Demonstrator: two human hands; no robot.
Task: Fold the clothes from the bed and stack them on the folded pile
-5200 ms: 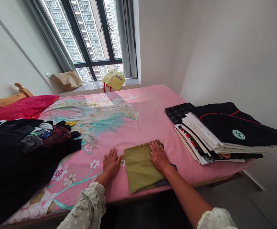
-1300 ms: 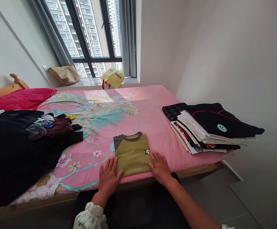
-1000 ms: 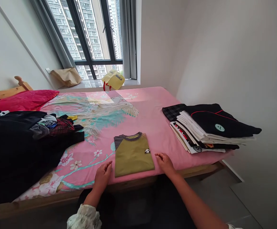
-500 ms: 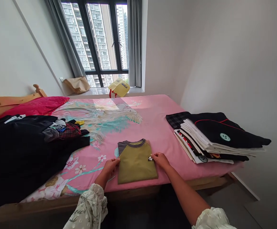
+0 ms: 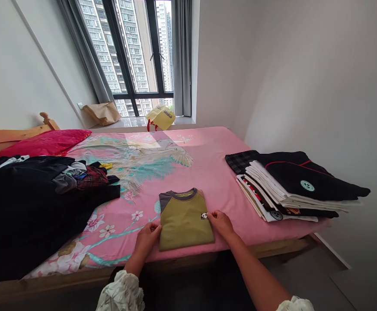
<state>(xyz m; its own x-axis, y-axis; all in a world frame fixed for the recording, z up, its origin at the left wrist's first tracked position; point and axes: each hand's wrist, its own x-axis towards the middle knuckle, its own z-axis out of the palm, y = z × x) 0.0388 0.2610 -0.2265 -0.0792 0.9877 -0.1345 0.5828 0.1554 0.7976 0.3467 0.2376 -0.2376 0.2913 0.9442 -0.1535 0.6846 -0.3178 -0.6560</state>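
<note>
A folded olive-green shirt (image 5: pixel 186 224) with dark grey shoulders and a small panda print lies flat near the bed's front edge, its collar facing away from me. My left hand (image 5: pixel 147 238) pinches the shirt's left edge, low down, with thumb and fingers together. On the opposite side, my right hand (image 5: pixel 221 222) grips the right edge beside the panda print, fingers closed. Both wrists come in from the front, in pale patterned sleeves.
A stack of folded clothes (image 5: pixel 282 190), topped by a black garment with red piping, sits at the bed's right. Loose dark clothes (image 5: pixel 29 216) heap on the left, by a red pillow (image 5: pixel 42 144). A paper bag (image 5: pixel 102 113) and a yellow bag (image 5: pixel 161 116) are near the window.
My left hand has slid down along the shirt's left edge, towards me. My right hand stays at the right edge. The shirt lies as before; the view has shifted slightly.
</note>
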